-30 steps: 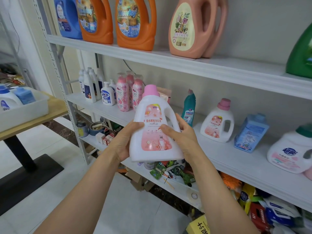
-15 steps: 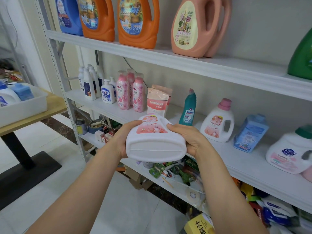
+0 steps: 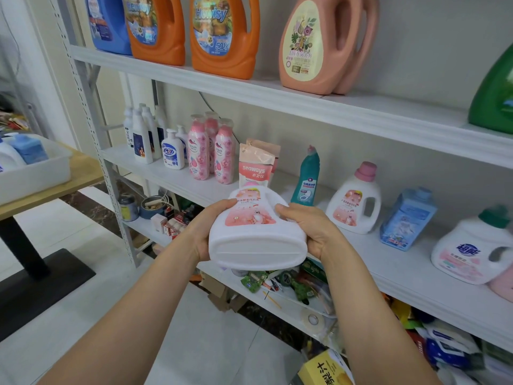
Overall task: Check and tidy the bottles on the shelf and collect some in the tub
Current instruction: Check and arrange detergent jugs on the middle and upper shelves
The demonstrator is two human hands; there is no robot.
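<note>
Well off to the left of your grip, the white tub [image 3: 36, 173] sits on a wooden table [image 3: 83, 173]. A white bottle [image 3: 9, 157] and a blue bottle [image 3: 29, 148] stand inside it.

Above and to the left of the grip, three pink bottles [image 3: 211, 151] stand close together on the middle shelf [image 3: 416, 273].

Your left hand [image 3: 206, 232] wraps the left side of the white detergent bottle [image 3: 258, 234]. Its thumb lies across the top edge of the pink label, and its fingers are curled under, out of sight. You hold the bottle in the air in front of the middle shelf, tipped so that its flat base faces you and its pink cap points away toward the shelf. Just behind the cap stands a seaways pouch [image 3: 256, 165].

Your right hand [image 3: 311, 234] clasps the bottle's right side. Its thumb is on the front near the handle, and its fingers are curled round the far side. Between them, both hands have a firm hold on this one bottle.

Just behind and above your right hand is a teal angled-neck bottle [image 3: 306, 179]. Further right on the same shelf stands a matching white bottle with a pink cap [image 3: 358, 201], upright. After it come a blue square bottle [image 3: 406, 220] and, well to the right of the grip, a white jug with a green cap [image 3: 477, 245].
</note>
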